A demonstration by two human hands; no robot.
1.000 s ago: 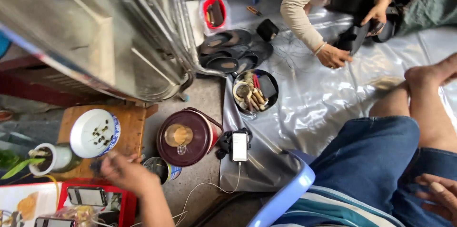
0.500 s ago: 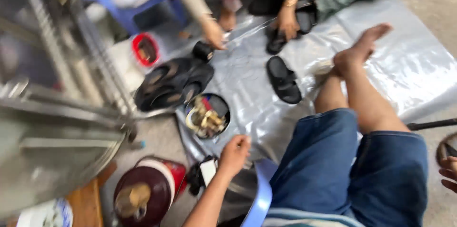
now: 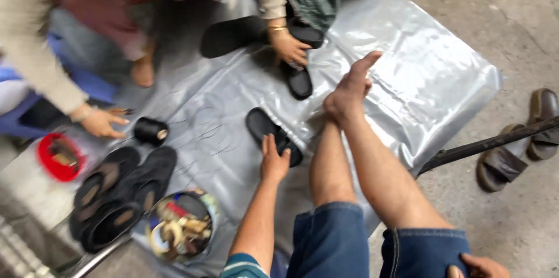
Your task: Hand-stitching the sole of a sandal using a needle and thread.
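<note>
Left hand (image 3: pixel 273 161) reaches forward, fingers spread flat, grip open, touching the black sandal (image 3: pixel 272 134) lying on the silver plastic sheet (image 3: pixel 407 50) beside the crossed legs; right hand (image 3: pixel 478 266) rests on the knee, grip indistinct, cannot tell.

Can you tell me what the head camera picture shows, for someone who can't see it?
The person's left hand touches a black sandal on a silver plastic sheet. Their right hand rests on their knee. Another person opposite handles more black sandals.
</note>
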